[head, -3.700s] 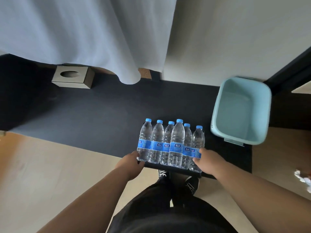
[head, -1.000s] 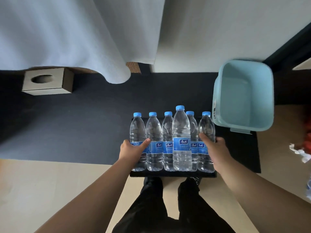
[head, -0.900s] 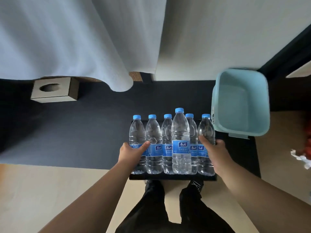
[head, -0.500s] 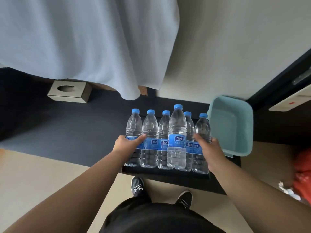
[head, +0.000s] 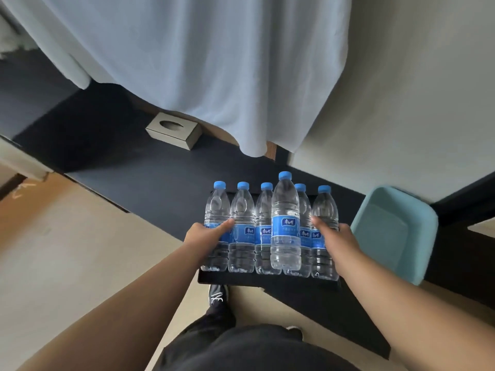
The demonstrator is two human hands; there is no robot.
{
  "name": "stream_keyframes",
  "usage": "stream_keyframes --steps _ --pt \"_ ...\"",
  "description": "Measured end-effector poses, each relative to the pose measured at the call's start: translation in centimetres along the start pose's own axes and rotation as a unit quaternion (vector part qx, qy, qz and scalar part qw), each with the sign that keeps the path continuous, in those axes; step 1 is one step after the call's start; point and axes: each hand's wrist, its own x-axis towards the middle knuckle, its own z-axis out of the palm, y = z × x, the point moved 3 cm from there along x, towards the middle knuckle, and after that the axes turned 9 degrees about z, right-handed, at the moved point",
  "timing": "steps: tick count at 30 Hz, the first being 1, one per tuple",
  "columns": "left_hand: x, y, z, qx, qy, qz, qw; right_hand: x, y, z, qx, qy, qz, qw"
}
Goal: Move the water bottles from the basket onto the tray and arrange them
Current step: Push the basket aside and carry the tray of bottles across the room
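**Item: six water bottles on a tray, held at both ends of the row**

Location. Six water bottles (head: 265, 226) are stood upright on a black tray (head: 267, 280) at the near edge of a dark tabletop (head: 139, 183). Five are set side by side, touching. A sixth, the front bottle (head: 285, 226), is placed just at 6 o'clock of the gap between the fourth and fifth. The pale blue basket (head: 388, 236) is at 3 o'clock of the tray, with no bottle seen in it.

Hands. The leftmost bottle (head: 217, 207) is gripped at its label by the left hand (head: 203, 235), thumb laid across the front. The rightmost bottle (head: 325, 210) is gripped the same way by the right hand (head: 334, 239). The fingers behind are hidden.

Hazards, as judged.
- If the row is squeezed from both ends, a middle bottle may be forced out of line or tipped.
- The front bottle is unsupported and could be knocked toward 6 o'clock and off the tray.
- The tray appears to overhang the tabletop edge; a pull toward 6 o'clock could drop it to the floor.

Markings. Blue caps are fitted throughout. Each bottle is banded with a blue label carrying white characters, too blurred to be read; no brand can be stated.

Also noted. A tissue box (head: 174, 133) at 10 o'clock; a white cloth (head: 201, 62) hung at 12 o'clock.
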Motion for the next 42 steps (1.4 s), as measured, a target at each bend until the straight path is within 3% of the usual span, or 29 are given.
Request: stream_keyframes --steps 15,32,42 --pt "-2.5 -9.1 -9.9 -0.139 0.081 -0.05 0.986 -4.7 -4.2 11.6 -0.124 -0.088 -0.035 0.988" --pt "-5.3 -21.7 -29.4 -0.204 0.173 -0.088 0.96 -15.6 -5.6 34.4 -0.175 -0.203 -0.08 0.96" --pt "-6.9 -28.1 -37.1 -0.23 0.229 -0.111 0.939 -20.0 -6.4 46.1 -0.244 -0.251 -0.096 0.932"
